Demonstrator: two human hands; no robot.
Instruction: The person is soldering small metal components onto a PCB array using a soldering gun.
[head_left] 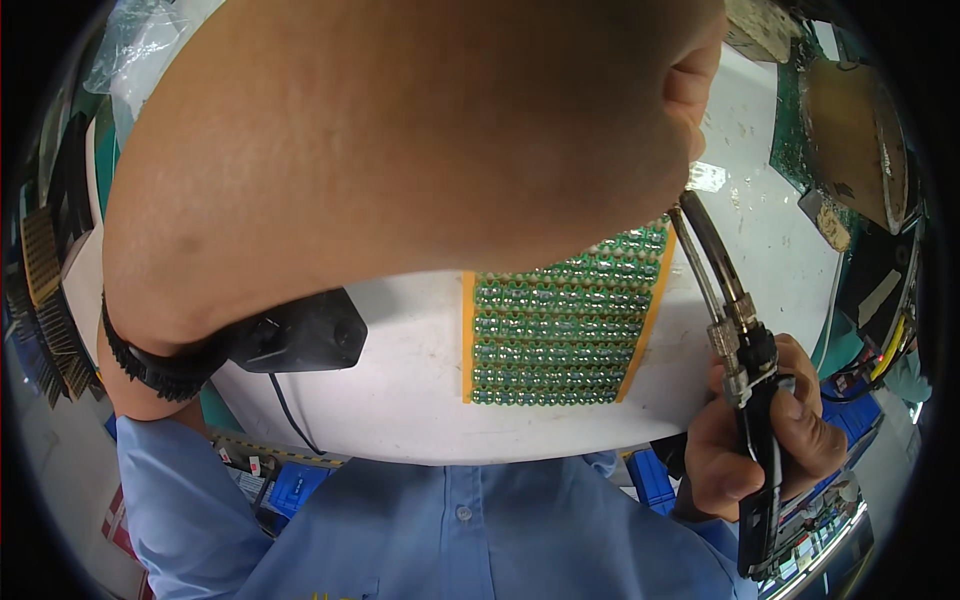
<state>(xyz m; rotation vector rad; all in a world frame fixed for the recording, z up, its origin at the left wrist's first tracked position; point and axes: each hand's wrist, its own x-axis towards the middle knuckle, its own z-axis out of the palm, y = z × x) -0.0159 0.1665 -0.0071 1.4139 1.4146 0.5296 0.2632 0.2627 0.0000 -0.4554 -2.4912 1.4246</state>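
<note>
My left forearm stretches across the upper part of the view. At its end my left hand (pixel 690 95) shows only a few curled fingers, near the top right; what they hold, if anything, is hidden. My right hand (pixel 775 435) is wrapped round the black handle of a soldering gun (pixel 762 400) at the lower right. Its metal barrel and thin tube slant up and left, their ends near the heel of my left hand. Below my forearm lies a green circuit board panel (pixel 555 325) with orange side strips and rows of shiny solder spots. My forearm covers the panel's far part.
The panel lies on a white table (pixel 410 400). A black device (pixel 310 335) with a cable sits by the band on my left arm. A clear plastic bag (pixel 140 55) is at the upper left. A brown box (pixel 855 140) and wires (pixel 890 350) stand at the right.
</note>
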